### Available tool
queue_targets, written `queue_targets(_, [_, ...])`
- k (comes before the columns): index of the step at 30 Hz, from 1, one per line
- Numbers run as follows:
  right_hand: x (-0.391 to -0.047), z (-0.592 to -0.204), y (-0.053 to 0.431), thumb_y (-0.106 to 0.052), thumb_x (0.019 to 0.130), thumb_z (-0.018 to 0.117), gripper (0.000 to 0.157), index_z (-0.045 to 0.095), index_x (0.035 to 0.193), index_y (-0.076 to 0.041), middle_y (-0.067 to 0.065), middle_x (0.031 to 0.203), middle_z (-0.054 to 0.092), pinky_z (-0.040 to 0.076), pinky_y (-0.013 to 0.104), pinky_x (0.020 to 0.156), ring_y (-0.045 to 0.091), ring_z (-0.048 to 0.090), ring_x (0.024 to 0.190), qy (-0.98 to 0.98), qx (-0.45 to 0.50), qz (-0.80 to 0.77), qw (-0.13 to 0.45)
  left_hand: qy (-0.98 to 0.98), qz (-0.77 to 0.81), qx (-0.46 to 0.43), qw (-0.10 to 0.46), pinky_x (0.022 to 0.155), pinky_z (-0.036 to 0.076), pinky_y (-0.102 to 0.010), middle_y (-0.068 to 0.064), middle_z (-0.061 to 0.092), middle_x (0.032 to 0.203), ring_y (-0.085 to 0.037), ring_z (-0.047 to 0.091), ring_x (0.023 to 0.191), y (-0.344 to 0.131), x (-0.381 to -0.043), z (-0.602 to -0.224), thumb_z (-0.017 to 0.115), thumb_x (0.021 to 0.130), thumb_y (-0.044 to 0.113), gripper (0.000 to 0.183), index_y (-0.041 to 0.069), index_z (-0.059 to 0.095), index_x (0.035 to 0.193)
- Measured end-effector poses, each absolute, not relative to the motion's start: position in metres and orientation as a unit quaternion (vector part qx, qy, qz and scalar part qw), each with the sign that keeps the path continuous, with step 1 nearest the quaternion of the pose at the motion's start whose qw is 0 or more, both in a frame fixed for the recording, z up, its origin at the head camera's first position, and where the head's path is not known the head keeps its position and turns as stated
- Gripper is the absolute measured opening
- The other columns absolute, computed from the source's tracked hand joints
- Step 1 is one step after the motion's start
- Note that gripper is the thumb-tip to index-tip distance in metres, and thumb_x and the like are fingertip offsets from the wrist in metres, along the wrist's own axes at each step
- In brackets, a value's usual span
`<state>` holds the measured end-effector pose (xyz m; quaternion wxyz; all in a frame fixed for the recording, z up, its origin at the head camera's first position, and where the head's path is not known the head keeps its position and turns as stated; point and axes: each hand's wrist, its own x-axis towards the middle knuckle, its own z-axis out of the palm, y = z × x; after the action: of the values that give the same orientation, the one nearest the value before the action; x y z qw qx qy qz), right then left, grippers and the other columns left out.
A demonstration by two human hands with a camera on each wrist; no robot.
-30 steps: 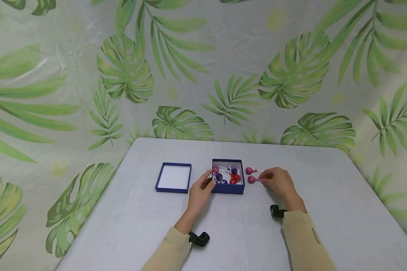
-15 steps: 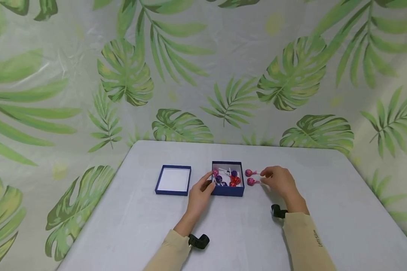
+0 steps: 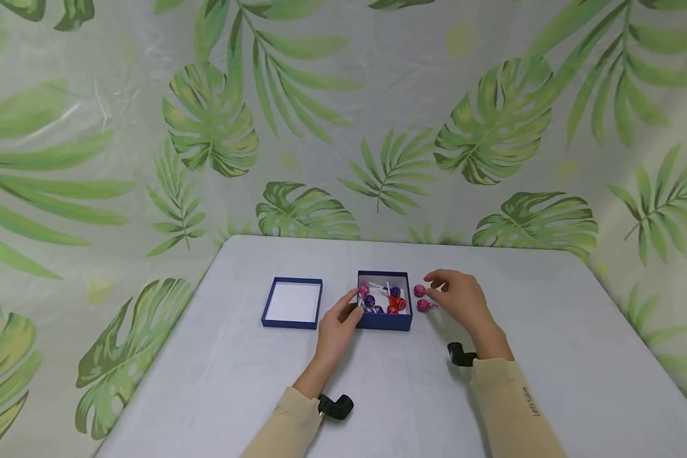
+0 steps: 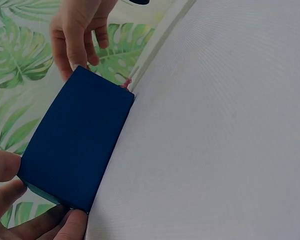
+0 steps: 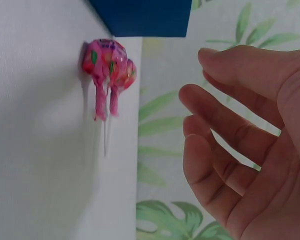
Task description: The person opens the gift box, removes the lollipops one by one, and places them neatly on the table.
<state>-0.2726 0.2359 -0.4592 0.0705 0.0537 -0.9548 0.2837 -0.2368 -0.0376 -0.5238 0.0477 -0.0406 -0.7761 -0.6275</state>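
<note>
A dark blue box (image 3: 383, 321) stands on the table with several wrapped lollipops inside, in pink, purple and red. My left hand (image 3: 338, 321) holds the box at its left side. In the left wrist view, thumb and fingers (image 4: 72, 226) of that hand sit around the box's near end. Two pink lollipops lie side by side to the right of the box; the front lollipop (image 3: 423, 305) shows its wrapper tail, and the far lollipop (image 3: 419, 291) lies behind it. My right hand (image 3: 458, 296) hovers just right of them, fingers loosely bent and apart from the lollipops in the right wrist view, with nothing held.
A shallow blue-rimmed lid (image 3: 291, 326), white inside, lies to the left of the box. The white table (image 3: 401, 407) extends on all sides. Behind it hangs a leaf-patterned sheet (image 3: 389, 172).
My right hand has let go of the lollipop sticks, lifted a little and moved left. The two pink lollipops stay beside the box. My left hand keeps its place on the box.
</note>
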Motion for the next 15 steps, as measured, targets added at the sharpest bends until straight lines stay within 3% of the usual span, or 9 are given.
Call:
queue_targets(7, [-0.276,-0.455,0.209,-0.025,0.091,0.075,0.038,0.069,0.127,-0.017,0.003,0.103,0.072,0.049,0.041,0.074,0.024,0.062,0.092,-0.945,0.083,0.306,0.075,-0.780,-0.622,-0.035,0.055,0.099,0.051,-0.043,-0.011,0.067,0.128,-0.026,0.064,0.117,-0.042,-0.234,-0.522,0.063,0.100,0.026,0.043,0.027,0.059,0.143])
queue_targets(15, [-0.286,-0.456,0.191,-0.024,0.089,0.076,0.035,0.071,0.123,-0.019,0.004,0.106,0.072,0.050,0.044,0.075,0.027,0.059,0.094,-0.954,0.098,0.271,0.082,-0.775,-0.629,-0.043,0.046,0.099,0.051,-0.042,-0.011,0.067,0.127,-0.025,0.064,0.116,-0.037,-0.238,-0.521,0.063,0.100,0.025,0.043,0.026,0.059,0.143])
